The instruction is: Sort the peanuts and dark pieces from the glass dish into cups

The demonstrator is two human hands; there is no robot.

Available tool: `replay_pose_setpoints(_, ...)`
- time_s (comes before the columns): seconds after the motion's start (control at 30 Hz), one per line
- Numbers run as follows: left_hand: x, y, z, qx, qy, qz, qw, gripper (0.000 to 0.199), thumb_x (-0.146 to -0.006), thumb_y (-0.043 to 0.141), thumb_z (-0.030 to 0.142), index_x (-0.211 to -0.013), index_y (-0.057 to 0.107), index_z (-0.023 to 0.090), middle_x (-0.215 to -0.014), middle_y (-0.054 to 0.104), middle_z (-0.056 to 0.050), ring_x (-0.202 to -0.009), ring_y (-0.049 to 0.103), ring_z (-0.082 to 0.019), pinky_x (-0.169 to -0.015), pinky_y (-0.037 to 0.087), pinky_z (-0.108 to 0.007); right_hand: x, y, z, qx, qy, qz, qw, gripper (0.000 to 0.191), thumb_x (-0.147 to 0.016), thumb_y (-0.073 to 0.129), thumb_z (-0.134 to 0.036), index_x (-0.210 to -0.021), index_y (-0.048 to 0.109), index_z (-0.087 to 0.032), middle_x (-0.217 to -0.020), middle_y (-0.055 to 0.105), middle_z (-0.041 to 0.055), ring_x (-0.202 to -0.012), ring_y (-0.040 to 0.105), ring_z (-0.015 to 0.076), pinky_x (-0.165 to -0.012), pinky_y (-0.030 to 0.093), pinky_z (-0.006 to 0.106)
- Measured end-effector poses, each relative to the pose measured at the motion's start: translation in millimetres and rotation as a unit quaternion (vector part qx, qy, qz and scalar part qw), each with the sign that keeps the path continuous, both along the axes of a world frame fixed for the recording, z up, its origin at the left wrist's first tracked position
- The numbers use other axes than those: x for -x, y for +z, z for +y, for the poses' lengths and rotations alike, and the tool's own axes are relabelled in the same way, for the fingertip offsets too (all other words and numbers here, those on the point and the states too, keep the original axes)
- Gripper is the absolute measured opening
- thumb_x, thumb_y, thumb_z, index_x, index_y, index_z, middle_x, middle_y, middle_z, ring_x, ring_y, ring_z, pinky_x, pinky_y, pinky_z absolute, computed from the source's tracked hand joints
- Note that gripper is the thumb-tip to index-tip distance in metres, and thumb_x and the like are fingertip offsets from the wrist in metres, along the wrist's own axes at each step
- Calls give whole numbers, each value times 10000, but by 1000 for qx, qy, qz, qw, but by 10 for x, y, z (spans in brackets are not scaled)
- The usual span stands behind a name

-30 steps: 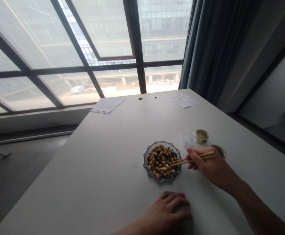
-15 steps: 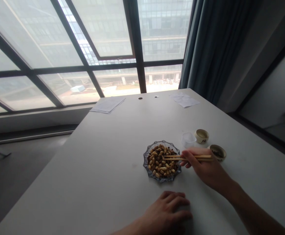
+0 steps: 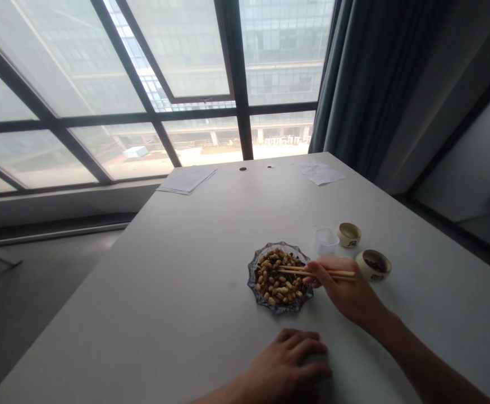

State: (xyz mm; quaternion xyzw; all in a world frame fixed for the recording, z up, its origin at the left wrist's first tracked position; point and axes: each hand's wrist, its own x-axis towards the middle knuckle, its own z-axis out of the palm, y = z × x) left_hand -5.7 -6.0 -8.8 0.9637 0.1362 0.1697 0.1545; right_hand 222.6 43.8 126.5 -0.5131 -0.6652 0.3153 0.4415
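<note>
Chopsticks reach into glass bowl of peanuts

The right hand (image 3: pixel 346 289) grips the chopsticks (image 3: pixel 333 274) between closed fingers, their tips among the peanuts (image 3: pixel 276 283) in the glass bowl (image 3: pixel 255 294) on the white table (image 3: pixel 164 292); the left hand (image 3: pixel 293 362) lies near the bowl, fingers loosely open and curved, holding nothing visible; two cups (image 3: pixel 348 235) (image 3: pixel 373 266) and a clear container (image 3: pixel 325 241) sit beyond the right hand

Tabletop (image 3: pixel 177 252): white, smooth, softly sheened
Plate (image 3: pixel 258 297): clear glass or glass-like plastic, glossy, with a faceted rim
Nuts (image 3: pixel 272 280): tan and brown, rough-looking
Chopsticks (image 3: pixel 340 274): pale, wood-like, smooth
Small box (image 3: pixel 326 241): translucent plastic, thin
Cups (image 3: pixel 348 235): cream, ceramic-looking, smooth outside
Sheets (image 3: pixel 188 179): paper, matt
Curtain (image 3: pixel 354 90): blue-grey cloth, matt, folded
Window frame (image 3: pixel 239 73): dark, metal-like
</note>
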Motion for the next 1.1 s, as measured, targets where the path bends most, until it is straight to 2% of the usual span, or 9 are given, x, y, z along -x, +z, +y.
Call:
replay_pose_setpoints(0.2,11,53,5,11,-3,2,1000,316,-1142,753,415,-1407,671,265,-1565,697,-46,-1515,609,-262,-1288,450,-385,22,61,-44,-24,15,-30,999,577,-1168,572,-533,-758,808,-202,-730,808,44,-659,734,183,-660,503,310)
replay_pose_setpoints(0.7,23,15,6,34,-6,-1,999,315,-1159,724,426,-1426,660,270,-1592,683,-55,-1536,594,-270,-1300,438,-406,25,-41,9,-28,35,-17,999,546,-1155,606,-542,-794,822,-193,-782,827,60,-701,754,197,-674,536,306)
replay_pose_setpoints(0.93,17,9,5,32,-5,-2,999,306,-1164,719,424,-1424,659,274,-1585,691,-57,-1529,602,-270,-1295,435,-407,69,-135,27,2,-21,47,999,636,-1105,615,-690,-747,811,-202,-746,841,103,-659,823,241,-621,632,313)
replay_pose_setpoints(1.1,22,25,-2,28,-3,-1,1000,310,-1157,728,424,-1418,660,271,-1576,695,-58,-1523,606,-271,-1292,439,-409,119,-53,-23,19,-72,107,992,612,-991,738,-772,-827,870,-198,-758,861,123,-652,850,285,-627,701,356)
